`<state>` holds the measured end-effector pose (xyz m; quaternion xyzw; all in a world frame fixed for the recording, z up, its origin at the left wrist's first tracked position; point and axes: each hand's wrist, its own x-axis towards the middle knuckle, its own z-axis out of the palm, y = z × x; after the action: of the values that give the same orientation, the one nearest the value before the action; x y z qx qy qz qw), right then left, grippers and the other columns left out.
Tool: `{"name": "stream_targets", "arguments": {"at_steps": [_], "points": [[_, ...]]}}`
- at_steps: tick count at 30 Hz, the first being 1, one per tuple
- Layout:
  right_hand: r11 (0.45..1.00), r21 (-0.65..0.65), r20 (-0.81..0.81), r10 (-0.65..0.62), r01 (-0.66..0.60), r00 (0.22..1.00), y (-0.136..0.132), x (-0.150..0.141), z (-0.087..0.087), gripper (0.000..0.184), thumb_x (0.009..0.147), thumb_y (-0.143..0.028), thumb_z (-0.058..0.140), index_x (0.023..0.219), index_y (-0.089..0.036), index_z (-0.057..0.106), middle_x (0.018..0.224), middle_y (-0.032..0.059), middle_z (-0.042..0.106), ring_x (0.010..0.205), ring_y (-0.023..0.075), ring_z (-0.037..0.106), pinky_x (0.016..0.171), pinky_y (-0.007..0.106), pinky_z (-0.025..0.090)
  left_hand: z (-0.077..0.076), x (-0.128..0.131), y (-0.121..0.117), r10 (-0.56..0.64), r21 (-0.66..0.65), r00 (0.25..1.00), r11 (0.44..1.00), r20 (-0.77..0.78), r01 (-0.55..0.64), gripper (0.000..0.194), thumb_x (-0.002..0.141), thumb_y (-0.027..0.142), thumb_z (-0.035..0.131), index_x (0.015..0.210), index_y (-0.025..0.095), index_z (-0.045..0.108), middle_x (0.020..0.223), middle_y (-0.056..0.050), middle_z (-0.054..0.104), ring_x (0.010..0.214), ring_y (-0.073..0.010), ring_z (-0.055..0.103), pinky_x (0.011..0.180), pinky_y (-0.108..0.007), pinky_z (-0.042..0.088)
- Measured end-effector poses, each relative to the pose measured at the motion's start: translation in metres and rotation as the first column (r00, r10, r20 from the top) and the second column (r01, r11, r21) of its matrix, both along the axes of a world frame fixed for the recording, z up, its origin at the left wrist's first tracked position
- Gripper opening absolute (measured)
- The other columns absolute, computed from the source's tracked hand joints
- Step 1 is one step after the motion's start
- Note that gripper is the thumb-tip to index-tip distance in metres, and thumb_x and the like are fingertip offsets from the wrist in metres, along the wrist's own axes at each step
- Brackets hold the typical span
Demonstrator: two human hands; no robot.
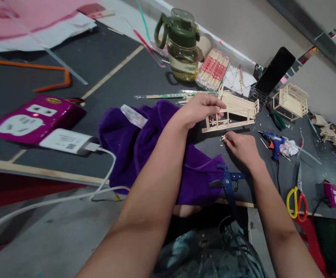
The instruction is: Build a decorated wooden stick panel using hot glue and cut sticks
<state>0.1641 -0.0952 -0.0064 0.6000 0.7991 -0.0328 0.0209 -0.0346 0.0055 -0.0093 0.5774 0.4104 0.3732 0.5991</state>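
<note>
My left hand [203,109] is closed on a small frame made of thin wooden sticks [234,122], holding it just above the dark table. Below it, my right hand [243,148] pinches a tiny wooden piece [223,137] between its fingertips, close to the tabletop. Behind the frame lie more pale sticks [239,102], partly hidden by it. A blue hot glue gun [276,144] rests to the right of my right hand. Near my right wrist, a blue ratchet-style cutter [228,179] lies by the edge of a purple cloth [145,143].
At the back stand a green-lidded water bottle [183,50], bundled sticks [214,69], a propped phone [275,71] and a small stick-built house model [292,101]. Scissors [297,197] lie at right. A purple power strip [31,119] with a white charger and trailing cable is at left.
</note>
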Motion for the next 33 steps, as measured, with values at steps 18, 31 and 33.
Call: {"name": "stream_targets", "arguments": {"at_steps": [18, 31, 33], "points": [[0.981, 0.195, -0.115, 0.032, -0.009, 0.993, 0.020, 0.009, -0.017, 0.025, 0.109, -0.032, 0.053, 0.124, -0.021, 0.071, 0.098, 0.0072, 0.084, 0.091, 0.0232, 0.078, 0.068, 0.029, 0.038, -0.022, 0.014, 0.006, -0.372, 0.135, 0.910, 0.907, -0.182, 0.398, 0.034, 0.076, 0.029, 0.074, 0.107, 0.014, 0.080, 0.101, -0.007, 0.082, 0.093, -0.0207, 0.074, 0.089, -0.033, 0.058], [0.987, 0.162, -0.129, 0.042, -0.020, 0.991, 0.022, 0.008, -0.019, 0.027, 0.108, -0.030, 0.055, 0.127, -0.021, 0.072, 0.097, 0.0081, 0.084, 0.089, 0.0234, 0.077, 0.069, 0.029, 0.039, -0.022, 0.019, 0.005, -0.279, 0.247, 0.888, 0.891, -0.367, 0.382, 0.033, 0.077, 0.029, 0.068, 0.104, 0.013, 0.080, 0.086, -0.004, 0.077, 0.077, -0.0170, 0.065, 0.073, -0.027, 0.050], [0.983, 0.182, -0.174, 0.044, -0.011, 0.984, 0.020, 0.012, -0.018, 0.029, 0.107, -0.029, 0.056, 0.130, -0.022, 0.071, 0.097, 0.0070, 0.084, 0.088, 0.0226, 0.076, 0.069, 0.029, 0.040, -0.022, 0.019, 0.004, -0.265, 0.241, 0.882, 0.895, -0.390, 0.375, 0.034, 0.077, 0.026, 0.067, 0.105, 0.013, 0.080, 0.082, -0.003, 0.075, 0.073, -0.0162, 0.063, 0.070, -0.026, 0.048]]}}
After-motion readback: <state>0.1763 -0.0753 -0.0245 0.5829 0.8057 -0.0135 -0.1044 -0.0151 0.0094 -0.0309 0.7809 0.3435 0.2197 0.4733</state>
